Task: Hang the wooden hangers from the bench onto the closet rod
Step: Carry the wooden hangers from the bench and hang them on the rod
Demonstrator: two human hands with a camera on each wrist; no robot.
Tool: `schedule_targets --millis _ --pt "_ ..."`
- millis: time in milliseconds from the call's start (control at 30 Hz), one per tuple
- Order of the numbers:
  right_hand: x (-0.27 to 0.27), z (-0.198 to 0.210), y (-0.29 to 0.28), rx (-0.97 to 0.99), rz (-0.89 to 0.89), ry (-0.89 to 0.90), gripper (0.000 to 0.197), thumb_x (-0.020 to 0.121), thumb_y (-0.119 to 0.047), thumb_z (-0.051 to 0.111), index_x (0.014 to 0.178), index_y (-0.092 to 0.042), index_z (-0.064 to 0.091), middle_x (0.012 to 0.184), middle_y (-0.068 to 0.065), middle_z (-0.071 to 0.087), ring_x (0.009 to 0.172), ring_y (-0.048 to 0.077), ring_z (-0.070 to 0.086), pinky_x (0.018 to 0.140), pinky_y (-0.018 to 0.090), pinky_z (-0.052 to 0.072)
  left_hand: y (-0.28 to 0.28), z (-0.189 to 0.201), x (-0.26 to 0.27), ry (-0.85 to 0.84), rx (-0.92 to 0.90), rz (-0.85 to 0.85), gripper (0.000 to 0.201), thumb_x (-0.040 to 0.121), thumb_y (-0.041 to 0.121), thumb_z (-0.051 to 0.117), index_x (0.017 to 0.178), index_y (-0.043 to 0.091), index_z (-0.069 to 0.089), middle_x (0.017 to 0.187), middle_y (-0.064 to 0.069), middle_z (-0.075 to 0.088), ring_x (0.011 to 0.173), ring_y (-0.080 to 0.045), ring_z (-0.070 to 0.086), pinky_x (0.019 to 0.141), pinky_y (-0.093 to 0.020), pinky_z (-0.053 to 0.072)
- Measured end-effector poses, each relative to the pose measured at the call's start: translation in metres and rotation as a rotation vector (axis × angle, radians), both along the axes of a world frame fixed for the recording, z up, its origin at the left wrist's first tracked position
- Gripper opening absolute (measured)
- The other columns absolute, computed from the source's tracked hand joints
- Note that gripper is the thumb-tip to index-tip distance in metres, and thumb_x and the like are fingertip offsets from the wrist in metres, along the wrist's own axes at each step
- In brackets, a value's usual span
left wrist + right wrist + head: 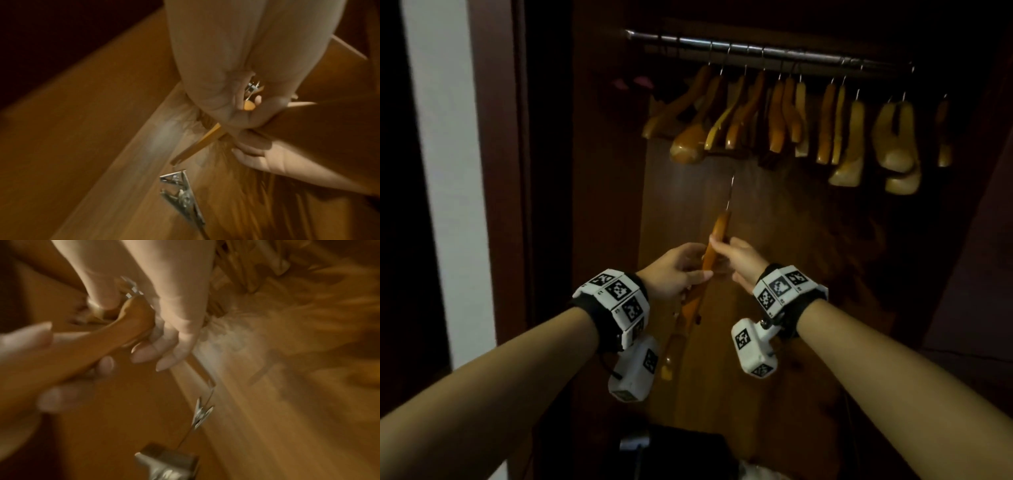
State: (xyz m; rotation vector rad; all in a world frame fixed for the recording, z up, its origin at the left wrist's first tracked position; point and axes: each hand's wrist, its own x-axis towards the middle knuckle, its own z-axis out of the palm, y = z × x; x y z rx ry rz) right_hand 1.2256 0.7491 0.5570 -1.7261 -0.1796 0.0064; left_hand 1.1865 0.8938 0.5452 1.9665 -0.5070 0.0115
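A wooden hanger (717, 236) with metal clips stands edge-on in front of me, its wire hook (730, 192) pointing up. My left hand (697, 272) grips its lower arm and my right hand (719, 245) grips it just below the hook. The closet rod (756, 51) runs across the top, well above the hook. Several wooden hangers (784, 116) hang on the rod. In the left wrist view a thin bar (197, 146) and a metal clip (180, 186) dangle under my left hand (242, 104). In the right wrist view my right hand (156, 356) curls round the wood (115, 337), with a clip (202, 413) below.
The closet's wooden back panel (774, 274) is behind the hanger. Its dark side wall (544, 171) and a white door frame (445, 171) stand to the left. A dark object (681, 452) lies low between my arms. The rod has a gap at its left end (647, 36).
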Motion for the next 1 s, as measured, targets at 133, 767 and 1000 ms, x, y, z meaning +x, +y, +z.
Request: schedule_targets --millis 133,767,1000 --pt "0.024 0.013 0.001 0.015 -0.155 -0.056 0.046 0.090 -0.023 0.059 0.129 -0.001 0.048 0.123 0.016 0.059 0.112 0.030 0.058 0.084 0.035 0.050 0.000 0.016 0.044 -0.097 0.034 -0.203 0.040 0.091 0.013 0.056 0.128 0.017 0.043 0.096 0.006 0.064 0.079 -0.002 0.067 0.066 -0.018 0.054" --pt "0.066 0.112 0.002 0.076 -0.397 -0.370 0.037 0.093 -0.017 0.053 0.127 -0.003 0.049 0.074 0.005 0.063 0.060 0.011 0.060 0.080 0.034 0.052 0.014 0.108 0.133 -0.844 -0.317 0.224 0.049 0.075 0.017 0.075 0.121 0.018 0.057 0.141 0.002 0.038 0.122 0.005 0.037 0.091 -0.003 0.027" --pt "0.076 0.128 0.015 0.198 -0.335 -0.403 0.010 0.094 -0.016 0.052 0.093 -0.008 0.058 0.076 0.008 0.063 0.057 0.012 0.060 0.060 0.023 0.055 0.034 0.106 0.135 -0.746 -0.460 0.044 0.046 0.076 -0.004 0.070 0.119 0.001 0.055 0.103 0.028 0.037 0.082 0.032 0.046 0.072 0.005 0.037"
